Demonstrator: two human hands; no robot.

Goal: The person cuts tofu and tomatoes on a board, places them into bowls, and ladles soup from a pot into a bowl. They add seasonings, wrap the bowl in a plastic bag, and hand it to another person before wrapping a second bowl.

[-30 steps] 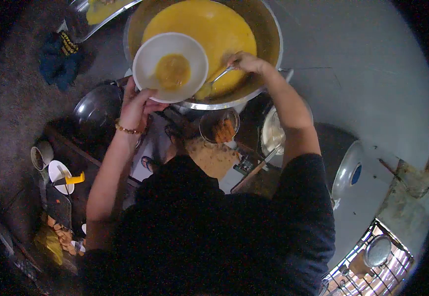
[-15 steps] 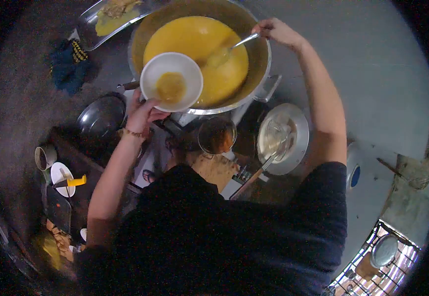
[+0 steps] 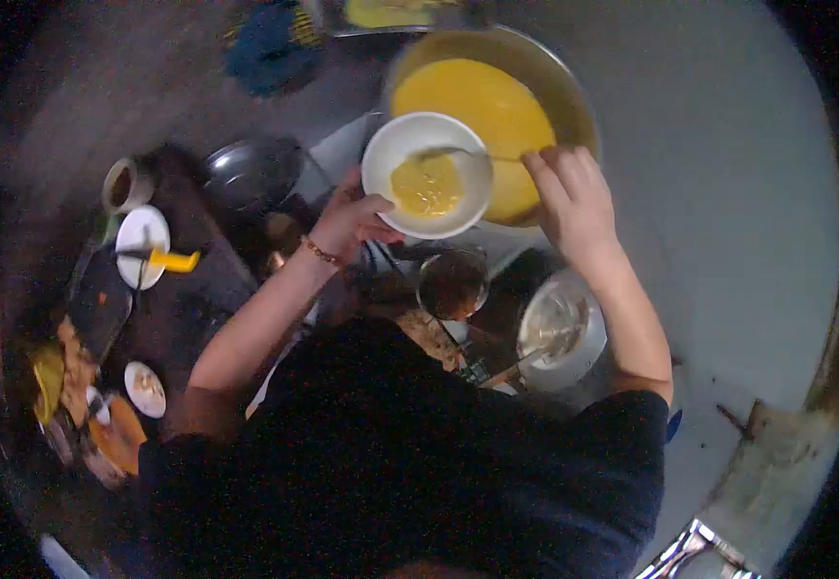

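A white bowl (image 3: pixel 395 145) with yellow liquid in its bottom is gripped at its left rim by my left hand (image 3: pixel 352 220). It hangs over the near left part of a large metal pot (image 3: pixel 579 96) full of yellow liquid (image 3: pixel 477 92). My right hand (image 3: pixel 571 198), at the pot's right side, pinches the handle of a spoon (image 3: pixel 487 155). The spoon's head lies inside the bowl, by the yellow liquid.
Below the pot stands a small dark pan (image 3: pixel 452 285). A metal pan with a whisk (image 3: pixel 559 328) is to its right. At the left are a dark round lid (image 3: pixel 253 174), a white plate (image 3: pixel 142 265) and a yellow-handled tool (image 3: pixel 173 260). A blue cloth (image 3: pixel 270 53) lies at the top.
The spoon has gone from the pot into the bowl, carried by my right hand. More yellow liquid shows in the bowl. The whole view has shifted, with the pot now further right.
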